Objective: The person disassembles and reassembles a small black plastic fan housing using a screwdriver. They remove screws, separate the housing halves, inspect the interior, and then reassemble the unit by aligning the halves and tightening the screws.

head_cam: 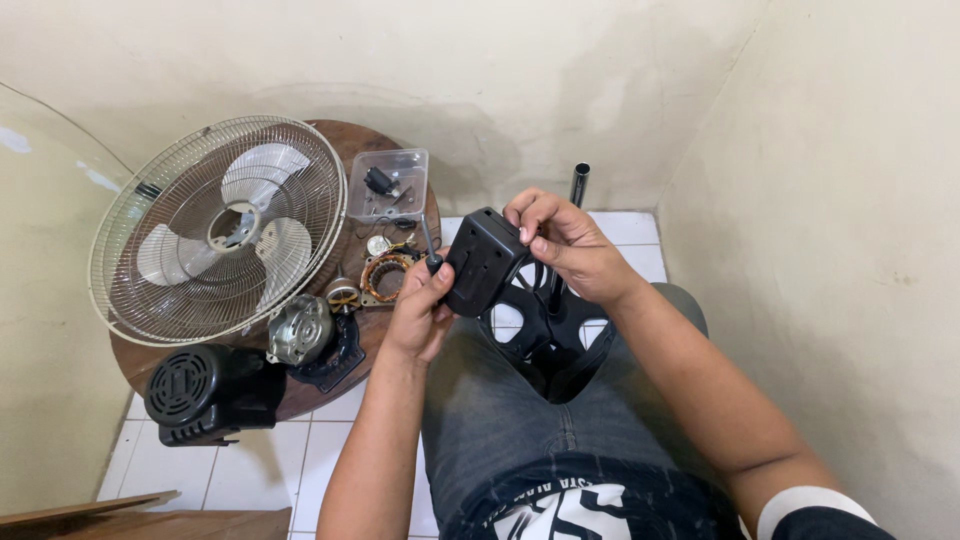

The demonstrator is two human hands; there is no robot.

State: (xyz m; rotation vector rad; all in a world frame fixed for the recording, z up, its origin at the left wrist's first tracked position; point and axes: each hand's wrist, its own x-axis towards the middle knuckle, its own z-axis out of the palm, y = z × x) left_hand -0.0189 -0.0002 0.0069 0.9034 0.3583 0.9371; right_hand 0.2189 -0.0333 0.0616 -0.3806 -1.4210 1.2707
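Several fan parts crowd the round brown wooden table [400,325] at left of frame: a wire-caged fan head with pale blades [218,228], a clear plastic tray of small pieces [389,185], a copper-wound stator [384,277], a silver motor [299,328] and a black ribbed motor cover [205,390]. At centre I see my left hand [420,310] clenched around a black-handled screwdriver [431,250], while my right hand [570,245] grips a black plastic switch housing [483,262] above my lap, in front of the black fan stand [560,325].

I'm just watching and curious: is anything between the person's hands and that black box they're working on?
Nothing visible. The right hand grips the black box directly at its top, and the left hand presses against its lower side while holding a screwdriver. The box's far side is hidden.
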